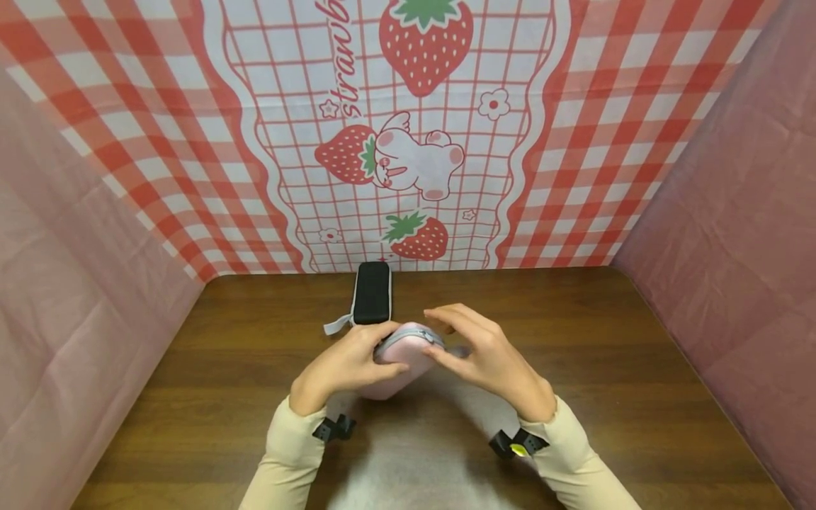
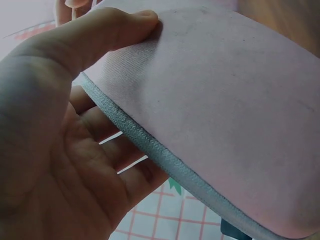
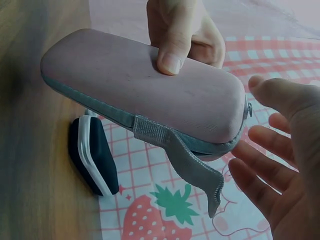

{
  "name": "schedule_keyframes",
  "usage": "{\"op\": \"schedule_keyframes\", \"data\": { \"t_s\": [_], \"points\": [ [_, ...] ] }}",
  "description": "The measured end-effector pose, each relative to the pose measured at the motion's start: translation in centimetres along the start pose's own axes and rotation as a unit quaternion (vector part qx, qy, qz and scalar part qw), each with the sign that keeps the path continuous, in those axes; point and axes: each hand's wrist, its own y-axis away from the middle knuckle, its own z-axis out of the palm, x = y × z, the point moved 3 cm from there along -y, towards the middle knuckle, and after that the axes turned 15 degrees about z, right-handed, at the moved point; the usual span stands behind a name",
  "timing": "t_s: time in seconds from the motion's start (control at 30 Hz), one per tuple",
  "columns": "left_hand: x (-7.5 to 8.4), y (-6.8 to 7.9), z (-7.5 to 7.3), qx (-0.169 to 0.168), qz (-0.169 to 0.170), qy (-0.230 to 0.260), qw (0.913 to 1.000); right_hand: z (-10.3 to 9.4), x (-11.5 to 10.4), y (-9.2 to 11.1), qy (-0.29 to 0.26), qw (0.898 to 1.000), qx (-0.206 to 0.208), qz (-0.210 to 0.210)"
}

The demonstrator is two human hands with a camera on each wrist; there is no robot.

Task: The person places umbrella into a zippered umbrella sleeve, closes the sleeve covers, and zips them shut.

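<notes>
A pink hard-shell zipper case [image 1: 398,368] with grey zipper trim is tilted up off the table. My left hand [image 1: 347,365] grips it by the side, thumb on the pink face and fingers behind, as the left wrist view shows. At the case's zipper end is my right hand [image 1: 487,361], its fingers spread and loosely bent. In the right wrist view a small zipper pull [image 3: 250,109] sits close to the right thumb, with a gap between them. From the case's edge hangs a grey fabric strap [image 3: 197,172].
Just beyond the left hand, a black zipper case [image 1: 372,292] with a light grey strap [image 1: 338,324] lies on the brown wooden table [image 1: 574,319]. A strawberry-print cloth [image 1: 421,142] hangs at the back, and pink fabric walls [image 1: 733,212] flank both sides.
</notes>
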Motion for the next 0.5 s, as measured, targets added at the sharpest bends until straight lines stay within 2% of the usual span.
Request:
{"op": "schedule_keyframes", "data": {
  "t_s": [0.13,0.5],
  "points": [
    [0.06,0.03,-0.05,-0.004,0.000,0.005,1.0000,0.10,-0.05,-0.01,-0.012,1.000,-0.016,-0.005],
    [0.18,0.13,-0.15,-0.014,-0.014,0.021,0.9996,-0.06,-0.09,0.03,-0.012,0.999,-0.021,-0.032]
  ]
}}
